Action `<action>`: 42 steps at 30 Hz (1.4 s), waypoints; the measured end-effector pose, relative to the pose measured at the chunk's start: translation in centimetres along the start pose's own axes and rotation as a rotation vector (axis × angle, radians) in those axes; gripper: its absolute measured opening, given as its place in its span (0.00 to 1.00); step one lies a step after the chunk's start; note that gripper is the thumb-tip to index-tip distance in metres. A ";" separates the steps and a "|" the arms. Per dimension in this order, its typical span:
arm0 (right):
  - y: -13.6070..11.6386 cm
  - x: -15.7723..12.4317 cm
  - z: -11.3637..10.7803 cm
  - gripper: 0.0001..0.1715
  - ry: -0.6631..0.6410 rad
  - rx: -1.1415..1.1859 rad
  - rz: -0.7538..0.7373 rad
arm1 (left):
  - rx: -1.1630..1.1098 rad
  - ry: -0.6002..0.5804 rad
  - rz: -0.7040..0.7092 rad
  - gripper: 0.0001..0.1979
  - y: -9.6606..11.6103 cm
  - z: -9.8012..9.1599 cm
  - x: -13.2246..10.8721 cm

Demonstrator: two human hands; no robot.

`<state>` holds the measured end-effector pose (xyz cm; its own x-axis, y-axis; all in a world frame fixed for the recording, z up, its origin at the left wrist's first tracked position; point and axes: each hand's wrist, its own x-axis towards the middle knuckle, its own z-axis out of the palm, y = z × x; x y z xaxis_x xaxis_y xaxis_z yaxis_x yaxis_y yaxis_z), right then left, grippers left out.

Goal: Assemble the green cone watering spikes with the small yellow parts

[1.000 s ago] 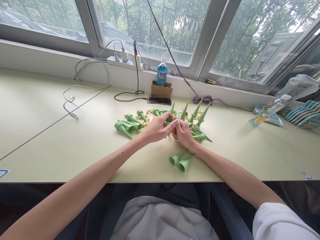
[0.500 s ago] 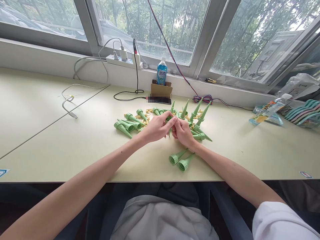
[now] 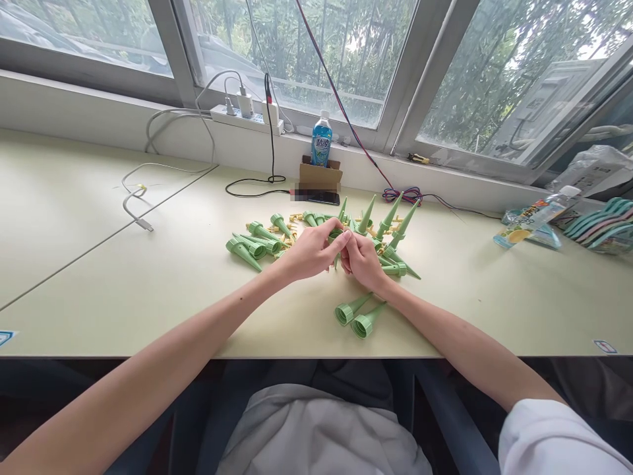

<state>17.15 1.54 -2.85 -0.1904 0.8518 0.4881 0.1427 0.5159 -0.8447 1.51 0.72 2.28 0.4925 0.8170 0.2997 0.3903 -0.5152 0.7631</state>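
My left hand (image 3: 310,252) is closed around a green plastic watering spike (image 3: 335,233), whose round threaded end shows between thumb and forefinger. Pressed against it, my right hand (image 3: 364,264) has its fingers curled in a pinch; whatever they grip is hidden. Behind and beside both hands lies a pile of green watering spikes (image 3: 267,245) mixed with small yellow valve pieces (image 3: 295,218). Several spikes with pointed tips (image 3: 390,216) stick upward on the right of the pile. Two loose spikes (image 3: 362,326) lie nearer to me, below my right wrist, their open caps facing me.
Behind the pile are a phone (image 3: 324,197), a small cardboard box (image 3: 320,177) and a blue bottle (image 3: 321,142). Cables (image 3: 143,191) run over the table's left side. A power strip (image 3: 237,119) sits on the sill. Bottle and packets (image 3: 534,218) lie at the right.
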 end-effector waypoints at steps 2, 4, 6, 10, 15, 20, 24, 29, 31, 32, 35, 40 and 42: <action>0.1 0.0 0.0 0.31 0.001 -0.002 -0.003 | 0.014 -0.005 0.000 0.18 0.0 0.0 0.0; 0.1 0.0 0.0 0.31 0.002 -0.005 -0.002 | 0.046 -0.011 0.006 0.17 -0.1 0.1 0.0; 0.2 0.1 0.0 0.31 -0.004 -0.005 -0.001 | 0.096 -0.016 0.017 0.17 -0.2 0.1 -0.1; 0.0 0.0 -0.1 0.32 -0.013 -0.010 0.000 | 0.162 -0.027 0.026 0.16 -0.4 0.2 -0.3; -0.1 0.0 -0.2 0.32 -0.017 -0.024 0.020 | 0.160 -0.042 0.040 0.15 -0.5 0.2 -0.3; 0.0 0.0 -0.1 0.31 -0.008 0.006 0.037 | 0.123 -0.041 0.069 0.11 -0.1 0.2 -0.3; -0.2 -0.1 0.0 0.31 0.026 0.004 0.039 | -0.001 -0.067 0.031 0.16 0.1 0.6 -0.5; -0.4 -0.1 -0.1 0.31 0.056 -0.040 0.024 | -0.080 -0.001 0.059 0.20 -0.2 1.3 -0.6; -0.3 -0.1 -0.2 0.31 0.066 -0.053 0.017 | -0.078 0.006 0.081 0.19 -0.3 1.4 -0.6; -0.3 0.0 -0.2 0.31 0.068 -0.054 0.019 | -0.071 0.007 0.093 0.18 -0.3 1.5 -0.6; -0.2 0.0 -0.2 0.32 0.065 -0.041 0.030 | -0.047 0.013 0.115 0.16 -0.3 1.5 -0.6; -0.3 -0.1 -0.1 0.34 0.078 -0.018 0.044 | 0.023 0.027 0.167 0.15 -0.4 1.5 -0.8; -0.4 0.0 -0.1 0.35 0.082 -0.018 0.057 | 0.070 0.033 0.193 0.15 -0.5 1.5 -0.8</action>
<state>17.20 1.29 -2.49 -0.1014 0.8840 0.4563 0.1682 0.4673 -0.8679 2.09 -0.10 0.80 0.5385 0.7086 0.4559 0.3447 -0.6790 0.6482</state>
